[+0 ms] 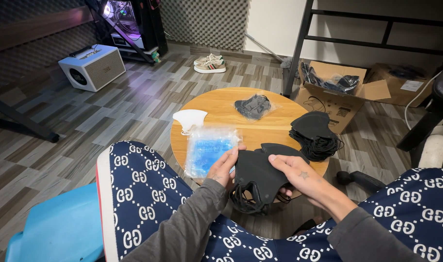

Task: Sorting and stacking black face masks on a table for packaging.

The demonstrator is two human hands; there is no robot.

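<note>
Overhanging table edge (279, 171) — masks (258, 177), both hands.

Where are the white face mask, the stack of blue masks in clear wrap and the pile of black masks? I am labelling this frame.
white face mask (190, 118), head view, middle of its panel
stack of blue masks (209, 150), head view, centre of the wrap
pile of black masks (312, 127), head view, top mask
</note>
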